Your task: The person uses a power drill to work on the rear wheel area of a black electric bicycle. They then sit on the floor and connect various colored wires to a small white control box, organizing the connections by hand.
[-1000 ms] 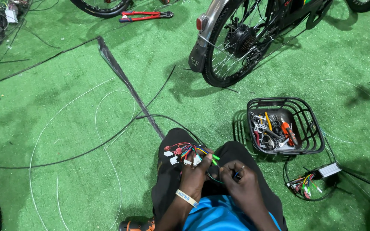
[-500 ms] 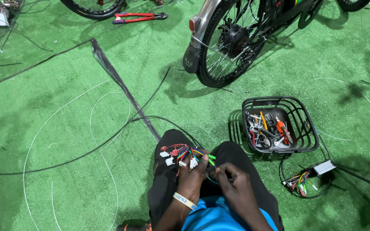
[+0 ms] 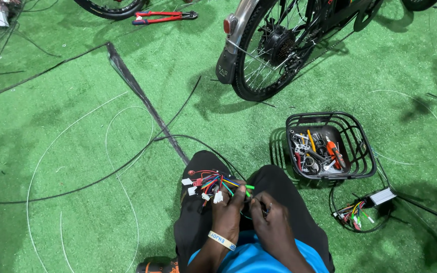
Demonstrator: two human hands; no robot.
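Head view looks down on someone sitting on green turf, the left hand (image 3: pixel 227 211) pinching a bundle of coloured wires (image 3: pixel 209 184) with white plugs, which fans out over the left knee. Just right of that bundle the right hand (image 3: pixel 274 222) has its fingers curled tight around thin wire ends. Further right of it sits a black wire basket (image 3: pixel 365 151) of tools, and beyond the bundle stands a bicycle wheel (image 3: pixel 274 48).

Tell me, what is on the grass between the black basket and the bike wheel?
Nothing but bare green turf, darkened by shadow, lies between the black basket and the bike wheel, as the head view shows.
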